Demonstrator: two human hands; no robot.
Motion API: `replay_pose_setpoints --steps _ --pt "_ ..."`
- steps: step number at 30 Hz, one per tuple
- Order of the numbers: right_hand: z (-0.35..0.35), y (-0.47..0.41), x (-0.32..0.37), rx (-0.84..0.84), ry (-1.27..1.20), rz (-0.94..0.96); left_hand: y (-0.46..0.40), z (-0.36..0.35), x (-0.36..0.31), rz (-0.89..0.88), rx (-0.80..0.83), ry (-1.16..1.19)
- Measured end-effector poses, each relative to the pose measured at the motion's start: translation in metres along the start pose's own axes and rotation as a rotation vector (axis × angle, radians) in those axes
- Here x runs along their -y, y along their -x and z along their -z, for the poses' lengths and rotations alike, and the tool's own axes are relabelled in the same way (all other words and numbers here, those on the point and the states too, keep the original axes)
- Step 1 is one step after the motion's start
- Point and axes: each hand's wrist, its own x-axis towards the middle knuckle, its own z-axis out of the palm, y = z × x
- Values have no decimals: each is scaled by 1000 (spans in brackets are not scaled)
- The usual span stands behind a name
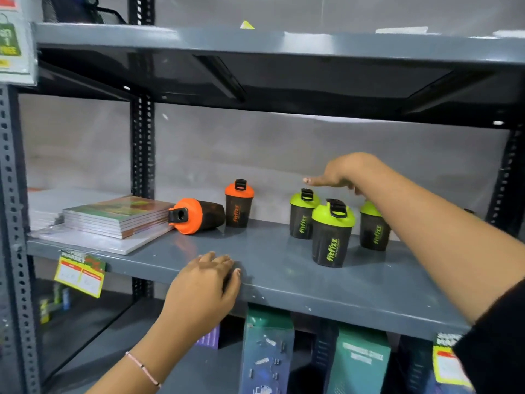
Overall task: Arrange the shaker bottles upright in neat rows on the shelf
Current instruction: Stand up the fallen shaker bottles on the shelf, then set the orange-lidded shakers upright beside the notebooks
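Left hand (206, 275) flat, fingers loosely spread, palm down on the front edge of the grey shelf (284, 268); holds nothing. Right hand (338, 173) open, fingers extended and drooping, hovering over the green-lidded bottles at the back; grips nothing, contact with the rear right bottle unclear since the forearm blocks it.

Five shaker bottles on the shelf, dark translucent bodies. Orange-lid bottle (196, 216) lies on its side, cap facing left, touching a stack of books (113, 216). Second orange-lid bottle (238, 204) upright just beside it. Three green-lid bottles upright to the right: rear left (302, 214), front (332, 234), rear right (373, 227), partly hidden by the arm.
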Motion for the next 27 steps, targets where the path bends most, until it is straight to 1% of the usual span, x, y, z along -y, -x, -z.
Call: replay_pose_setpoints --steps 2,4,5,8,11,14,17,20,22,24,25,27 --pt "9 -7 19 -171 3 157 0 1 13 11 20 -57" --pt "9 -18 47 -254 -74 388 2 -1 21 20 15 -52" --pt "7 -25 65 -255 -114 505 3 -3 24 25 -4 -40" --pt "-9 -43 115 -176 -200 783 5 -6 26 24 -51 -18" --pt "-23 -58 157 -218 -101 992 4 -6 26 16 -56 6" --pt "-33 -67 194 -252 38 1126 3 -7 26 12 -75 6" --pt "-41 -73 218 -213 115 1205 3 -8 25 29 -97 20" --pt "-43 -77 224 -300 62 1245 3 -9 24 47 -114 27" --pt "-41 -77 216 -342 -91 1228 3 -9 23 52 -113 23" --pt "-33 -77 200 -398 -343 1184 3 -8 22 69 -108 6" --pt "-28 -77 189 -440 -466 1142 2 -7 21 77 -108 -3" --pt "-17 -75 165 -528 -670 991 1 -6 19 87 -96 -16"
